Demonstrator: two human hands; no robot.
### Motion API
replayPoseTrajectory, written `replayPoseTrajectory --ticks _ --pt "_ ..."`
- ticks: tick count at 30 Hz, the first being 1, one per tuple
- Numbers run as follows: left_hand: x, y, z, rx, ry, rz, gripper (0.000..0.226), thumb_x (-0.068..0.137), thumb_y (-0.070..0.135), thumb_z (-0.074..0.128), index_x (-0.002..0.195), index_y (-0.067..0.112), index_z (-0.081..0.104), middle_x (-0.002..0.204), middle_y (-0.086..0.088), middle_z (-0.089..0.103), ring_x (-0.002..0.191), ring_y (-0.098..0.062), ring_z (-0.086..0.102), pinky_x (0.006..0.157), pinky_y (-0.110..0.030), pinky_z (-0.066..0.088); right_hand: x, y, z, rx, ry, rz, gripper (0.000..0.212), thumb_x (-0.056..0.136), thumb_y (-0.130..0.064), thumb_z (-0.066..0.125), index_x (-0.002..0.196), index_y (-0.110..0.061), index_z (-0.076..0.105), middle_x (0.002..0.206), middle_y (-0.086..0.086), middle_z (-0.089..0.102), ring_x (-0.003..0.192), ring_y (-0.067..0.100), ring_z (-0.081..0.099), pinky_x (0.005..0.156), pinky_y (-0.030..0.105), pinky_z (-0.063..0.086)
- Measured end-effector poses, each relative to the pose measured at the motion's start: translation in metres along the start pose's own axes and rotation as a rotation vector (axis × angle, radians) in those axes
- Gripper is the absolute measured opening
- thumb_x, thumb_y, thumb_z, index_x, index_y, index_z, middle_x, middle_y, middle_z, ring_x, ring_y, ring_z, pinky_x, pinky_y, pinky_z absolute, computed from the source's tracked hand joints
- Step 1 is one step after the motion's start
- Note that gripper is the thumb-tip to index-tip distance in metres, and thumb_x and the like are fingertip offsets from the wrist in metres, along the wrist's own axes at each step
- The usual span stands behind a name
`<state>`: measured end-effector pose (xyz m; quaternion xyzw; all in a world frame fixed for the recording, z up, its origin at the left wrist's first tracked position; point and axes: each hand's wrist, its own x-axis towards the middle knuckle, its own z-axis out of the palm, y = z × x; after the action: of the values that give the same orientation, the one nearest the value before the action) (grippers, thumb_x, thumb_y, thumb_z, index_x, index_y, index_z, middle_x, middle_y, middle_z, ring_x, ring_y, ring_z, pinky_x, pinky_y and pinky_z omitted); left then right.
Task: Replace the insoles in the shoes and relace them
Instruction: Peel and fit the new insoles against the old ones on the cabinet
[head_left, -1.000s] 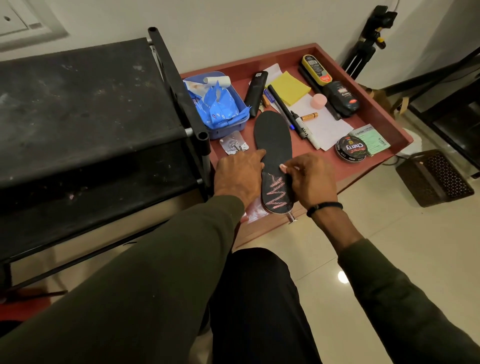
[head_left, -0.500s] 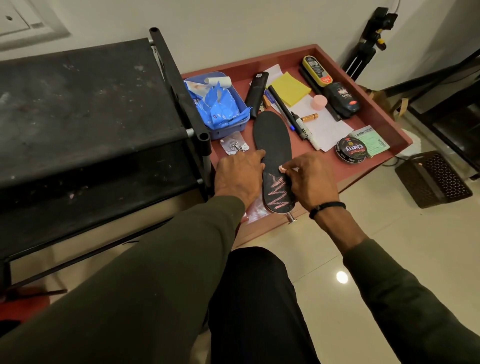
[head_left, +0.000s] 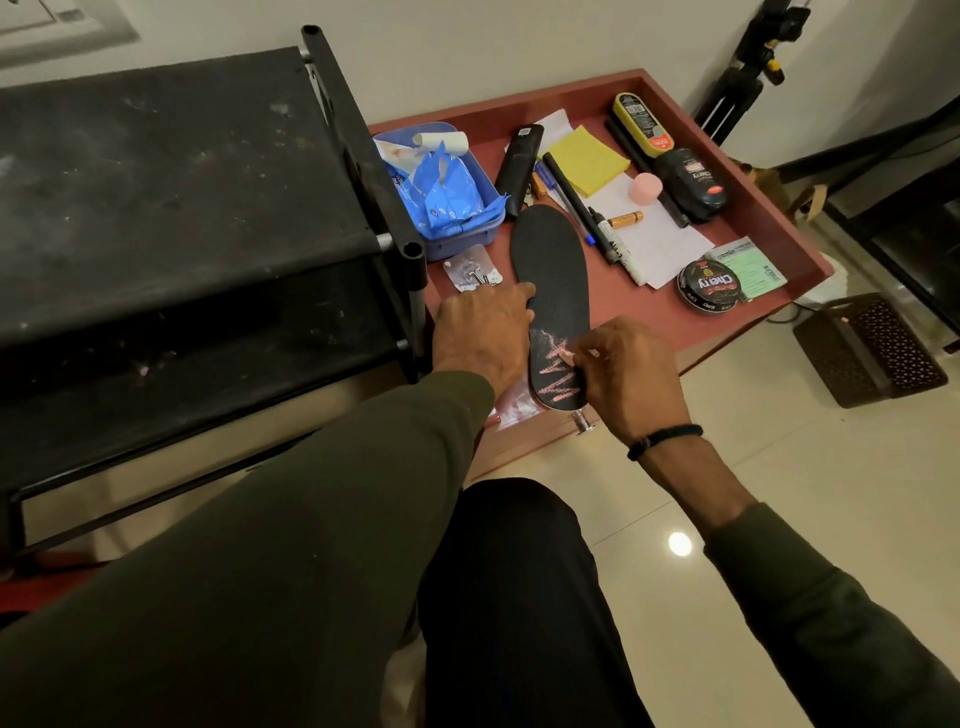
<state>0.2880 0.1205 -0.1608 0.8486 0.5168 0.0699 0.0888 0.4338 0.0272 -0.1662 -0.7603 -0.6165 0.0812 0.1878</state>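
A black insole (head_left: 550, 270) is lying flat on the red tray (head_left: 779, 228), toe pointing away, its heel end (streaked with pink zigzag marks) overhanging the tray's near edge. The left hand (head_left: 480, 332) is pressing on the insole's left edge with fingers laid flat, while the right hand (head_left: 631, 369) is pinching a small pink chalk piece (head_left: 568, 354) against the heel.

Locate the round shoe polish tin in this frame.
In the head view the shoe polish tin sits near the right front corner of the red tray, beside a green card, right of the black insole.
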Motion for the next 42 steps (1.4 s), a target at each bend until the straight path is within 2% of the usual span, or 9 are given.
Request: replayPoseTrajectory --ticks 2,4,7,17,24,32,35,39,42 --pt "0.001 0.000 0.000 0.009 -0.003 0.000 0.043 0.108 0.040 0.043 0.149 0.031 0.047 0.134 -0.004 0.064 0.120 -0.026 0.061 0.093 -0.043 0.050 0.018 -0.002 0.003 -0.011 -0.019 0.044 0.014 0.092 -0.015 0.066 0.100 -0.011 0.077 0.094 0.010 0.065 0.081 0.023 0.055 0.060 0.022 0.040" --pt "0.001 0.000 0.000 0.016 -0.003 0.002 0.041 0.107 0.040 0.043 0.148 0.032 0.048 0.132 -0.003 0.065 0.119 -0.026 0.062 0.093 -0.043 0.050 0.036 -0.005 0.005 -0.018 -0.019 0.071 0.014 0.091 -0.018 0.066 0.098 -0.012 0.077 0.093 0.012 0.068 0.081 0.029 0.062 0.066 0.036 0.054" --pt "0.000 0.000 0.000 0.005 0.006 -0.003 0.038 0.107 0.039 0.044 0.143 0.032 0.053 0.127 -0.003 0.068 0.115 -0.028 0.063 0.092 -0.044 0.050 0.049 -0.015 0.006 -0.057 -0.013 0.082 0.011 0.090 -0.019 0.066 0.095 -0.015 0.074 0.091 0.011 0.069 0.079 0.031 0.065 0.068 0.047 0.058" --pt "0.002 -0.001 0.002 0.010 -0.002 -0.007 0.040 0.106 0.039 0.045 0.145 0.033 0.051 0.134 -0.005 0.064 0.121 -0.030 0.061 0.096 -0.044 0.048 0.001 -0.020 -0.004 -0.118 -0.088 -0.077 0.020 0.087 -0.007 0.065 0.103 -0.013 0.076 0.099 0.012 0.063 0.089 0.033 0.060 0.073 0.044 0.054" --pt "0.002 -0.001 0.002 0.016 0.013 -0.001 0.041 0.107 0.039 0.044 0.146 0.033 0.050 0.136 -0.005 0.063 0.122 -0.029 0.060 0.096 -0.044 0.048 -0.029 -0.023 -0.007 -0.112 -0.078 -0.136 0.020 0.088 -0.001 0.066 0.101 -0.011 0.078 0.090 0.013 0.061 0.080 0.032 0.058 0.063 0.044 0.053" --pt "0.002 -0.001 -0.003 0.026 0.016 0.003 0.039 0.107 0.027 0.042 0.144 0.032 0.053 0.130 -0.009 0.065 0.117 -0.032 0.062 0.094 -0.044 0.049 0.020 -0.028 0.002 -0.052 -0.070 -0.051 0.021 0.084 -0.005 0.066 0.094 -0.017 0.079 0.091 0.010 0.063 0.080 0.032 0.059 0.063 0.035 0.046" --pt "-0.001 0.000 -0.004 0.016 0.016 -0.003 0.034 0.108 0.031 0.040 0.135 0.031 0.060 0.121 -0.007 0.068 0.110 -0.031 0.065 0.091 -0.043 0.050 0.046 -0.033 0.012 -0.051 -0.032 -0.029 0.018 0.088 -0.011 0.065 0.098 -0.015 0.079 0.090 0.012 0.065 0.080 0.033 0.061 0.062 0.033 0.042" --pt "-0.001 0.001 -0.005 -0.010 0.009 -0.001 0.028 0.105 0.030 0.043 0.127 0.029 0.061 0.119 -0.006 0.068 0.109 -0.032 0.065 0.091 -0.043 0.050 0.064 -0.038 0.014 -0.063 -0.030 0.000 0.019 0.094 -0.017 0.063 0.105 -0.010 0.077 0.094 0.014 0.069 0.086 0.034 0.064 0.072 0.041 0.054" --pt "0.000 0.000 -0.004 -0.001 0.015 -0.007 0.031 0.108 0.032 0.040 0.132 0.031 0.060 0.120 -0.006 0.068 0.110 -0.030 0.065 0.090 -0.042 0.050 0.048 -0.038 0.010 -0.068 -0.035 -0.052 0.019 0.089 -0.009 0.063 0.102 -0.013 0.077 0.091 0.011 0.066 0.081 0.031 0.063 0.066 0.038 0.052"
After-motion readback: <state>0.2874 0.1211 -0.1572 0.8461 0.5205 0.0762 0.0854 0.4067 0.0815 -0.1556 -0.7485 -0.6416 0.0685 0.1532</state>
